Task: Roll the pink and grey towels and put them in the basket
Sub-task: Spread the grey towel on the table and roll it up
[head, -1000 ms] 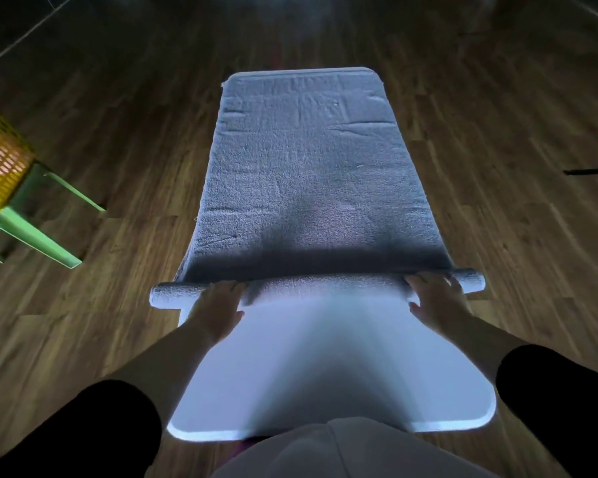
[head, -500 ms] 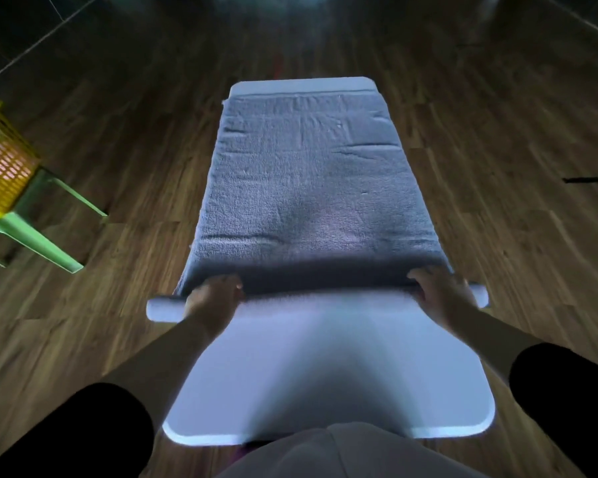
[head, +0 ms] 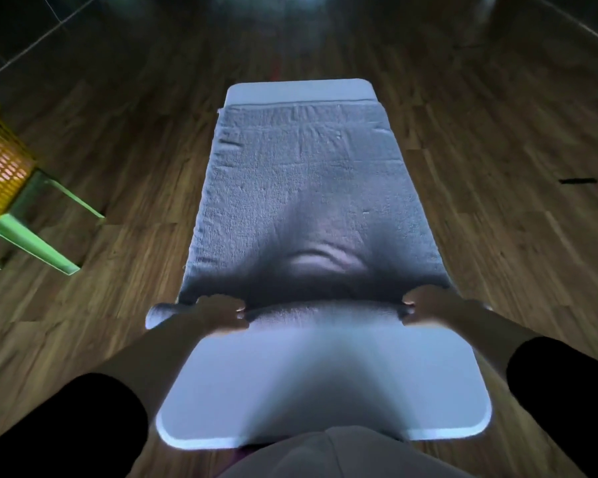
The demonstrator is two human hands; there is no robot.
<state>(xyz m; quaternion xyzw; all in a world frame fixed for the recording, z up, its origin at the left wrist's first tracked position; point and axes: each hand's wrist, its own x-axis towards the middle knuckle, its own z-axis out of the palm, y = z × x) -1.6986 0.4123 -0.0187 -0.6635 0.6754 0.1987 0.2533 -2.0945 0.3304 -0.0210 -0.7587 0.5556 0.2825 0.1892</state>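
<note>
1. A grey terry towel [head: 301, 188] is lying lengthwise on a white rounded-corner tabletop [head: 321, 384], with its near end wound into a tight roll running across the table.
2. The left hand [head: 218, 315] is gripping the roll just inside its left end, fingers curled over it.
3. The right hand [head: 428, 307] is gripping the roll's right end the same way.
4. A yellow perforated plastic basket [head: 0, 174] is sitting on a green plastic chair [head: 32, 236], well apart to the left on the wood-plank floor [head: 497, 236], and something pink is showing through its mesh.

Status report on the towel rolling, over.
Left hand, right hand grip rolled end of grey towel. Rest flat on table. Yellow basket on chair, left. Nothing blocking.
</note>
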